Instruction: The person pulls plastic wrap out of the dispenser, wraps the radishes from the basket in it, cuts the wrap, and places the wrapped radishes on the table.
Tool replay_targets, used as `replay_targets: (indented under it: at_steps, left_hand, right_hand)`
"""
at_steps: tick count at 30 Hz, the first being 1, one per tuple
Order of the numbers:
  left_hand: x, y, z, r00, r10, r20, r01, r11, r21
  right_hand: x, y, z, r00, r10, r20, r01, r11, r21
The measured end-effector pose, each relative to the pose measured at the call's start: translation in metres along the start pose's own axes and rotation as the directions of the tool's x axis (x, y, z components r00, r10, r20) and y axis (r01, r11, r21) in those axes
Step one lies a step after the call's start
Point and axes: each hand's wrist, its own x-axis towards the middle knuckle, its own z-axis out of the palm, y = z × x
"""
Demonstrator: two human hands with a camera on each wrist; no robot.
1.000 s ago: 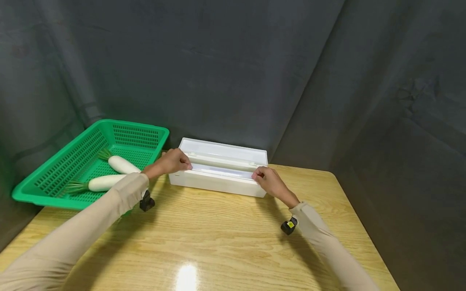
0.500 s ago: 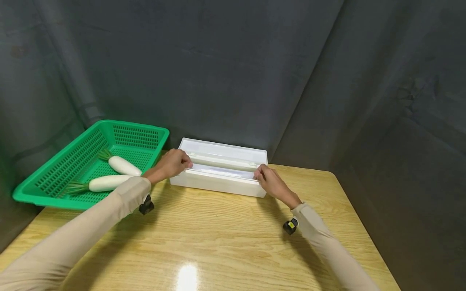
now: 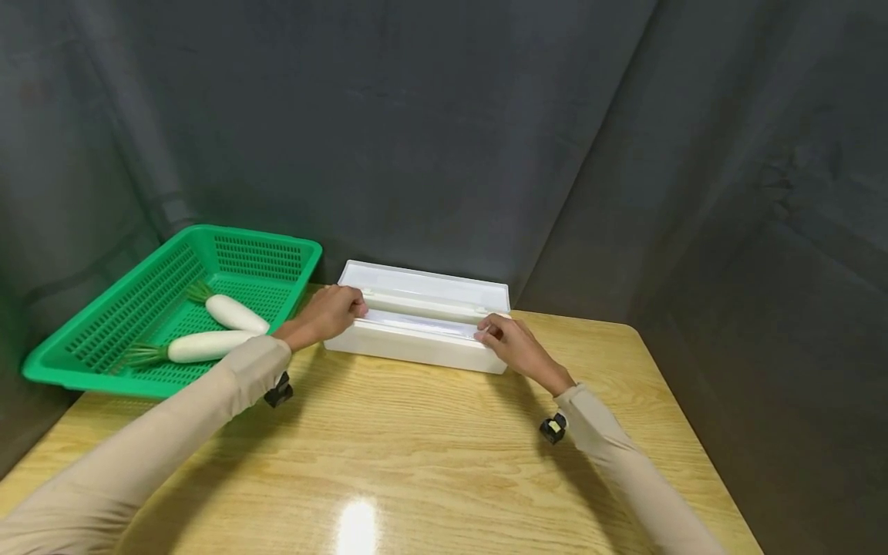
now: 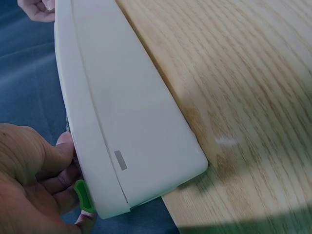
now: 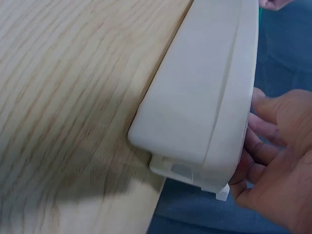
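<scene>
White box: (image 3: 416, 348) sits ahead of the person toward the far side of the worktop (image 3: 430, 462), between the two hands and right of the basket.
Long axis: runs left to right across the person's front, the right end slanting slightly nearer.
Lid: (image 3: 433, 285) raised along the far side, in front of the dark curtain (image 3: 444, 139).
Glossy strip: (image 3: 419, 324) lies lengthwise inside the box, behind the front rim.
Left hand: (image 3: 333, 312) at the left end, fingers bent, thumb tip against the rim in its wrist view; whether it pinches the rim or the strip cannot be told.
Green tab: (image 4: 84, 196) on the box edge, just beside the left fingertips.
Right hand: (image 3: 516, 347) at the right end, fingers likewise bent and thumb at the rim; its grip cannot be told.
Nearer hand: neither for the box, one being at each end; the left for the basket.
Green basket: (image 3: 267, 258) left of the box, holding the far radish (image 3: 236, 314) and the near radish (image 3: 208, 347), both with leafy ends leftward.
</scene>
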Motion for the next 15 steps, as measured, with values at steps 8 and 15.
replay_targets:
  at_steps: [8,15]
  left_hand:
    - [-0.0036,-0.0040,0.0034,1.000,-0.001,0.005,0.001,1.000,-0.005]
    - [-0.0020,-0.0034,-0.0013,0.999,0.022,-0.028,-0.022,0.999,-0.025]
  right_hand:
    - [0.0035,0.0032,-0.0010,0.999,0.029,0.014,-0.029,0.999,0.028]
    - [0.0033,0.0026,-0.0056,0.998,-0.054,0.010,0.054,0.997,-0.055]
